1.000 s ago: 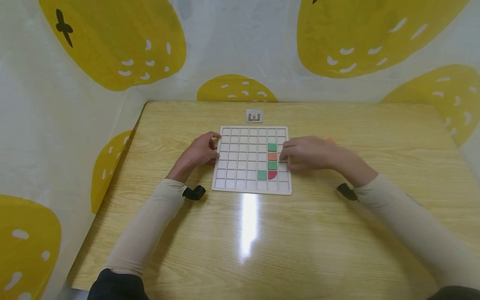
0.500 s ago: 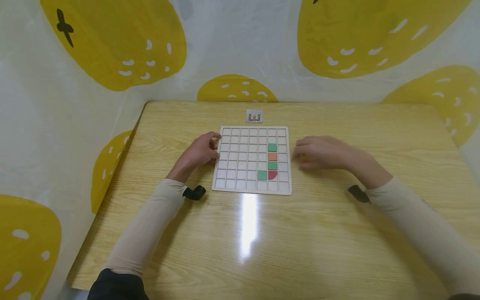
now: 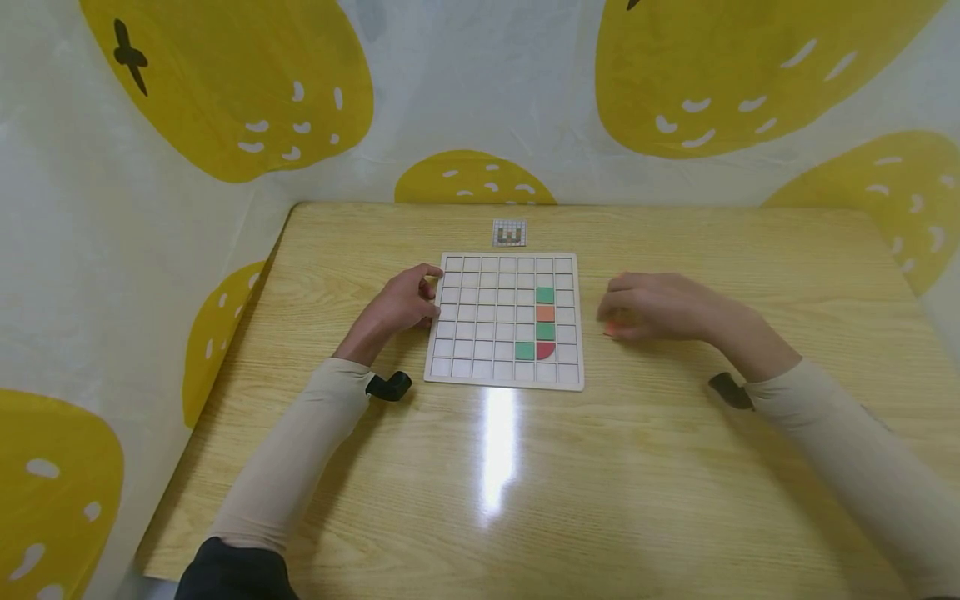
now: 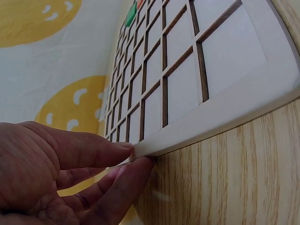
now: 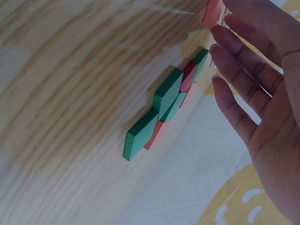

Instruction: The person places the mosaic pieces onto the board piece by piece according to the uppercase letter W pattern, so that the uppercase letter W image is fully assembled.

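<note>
Right wrist view: my right hand, fingers loosely apart, near green tiles. Left hand: pinching board edge; steady bracing should prevent slipping.

right grip shifted right, off board

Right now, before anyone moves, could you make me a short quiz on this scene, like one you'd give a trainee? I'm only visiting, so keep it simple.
1. Which grip touches the edge of the pale wooden-looking square grid board: (a) left or (b) right?
2. How many flat green square tiles lie on that board?
3. True or false: on the board, a flat orange square tile sits directly between two green ones in one column.

Key:
1. (a), the left grip.
2. Three.
3. True.
</note>
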{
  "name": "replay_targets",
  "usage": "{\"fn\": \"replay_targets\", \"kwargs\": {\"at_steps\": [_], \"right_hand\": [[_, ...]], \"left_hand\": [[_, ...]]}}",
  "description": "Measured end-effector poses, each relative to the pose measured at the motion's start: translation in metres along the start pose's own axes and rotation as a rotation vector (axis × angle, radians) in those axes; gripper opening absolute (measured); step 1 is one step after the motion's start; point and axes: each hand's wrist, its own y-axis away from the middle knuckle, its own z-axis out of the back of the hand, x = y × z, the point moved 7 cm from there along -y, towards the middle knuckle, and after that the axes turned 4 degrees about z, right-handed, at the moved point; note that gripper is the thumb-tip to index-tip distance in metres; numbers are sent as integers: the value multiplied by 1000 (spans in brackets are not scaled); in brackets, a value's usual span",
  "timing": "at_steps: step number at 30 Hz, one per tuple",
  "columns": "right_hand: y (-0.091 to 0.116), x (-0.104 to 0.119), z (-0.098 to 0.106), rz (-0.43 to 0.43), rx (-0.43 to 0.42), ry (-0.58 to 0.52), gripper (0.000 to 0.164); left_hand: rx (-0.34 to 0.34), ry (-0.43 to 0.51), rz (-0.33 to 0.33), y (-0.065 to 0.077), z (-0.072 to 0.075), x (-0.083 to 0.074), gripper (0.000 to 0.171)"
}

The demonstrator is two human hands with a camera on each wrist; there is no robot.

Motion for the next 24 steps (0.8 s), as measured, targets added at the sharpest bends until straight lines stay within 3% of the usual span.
{"fn": "replay_targets", "kwargs": {"at_steps": [24], "right_hand": [[4,-3,0,-22,14,-6,12]], "left_hand": [[-1,-15,21,-1,0,1,64]]}}
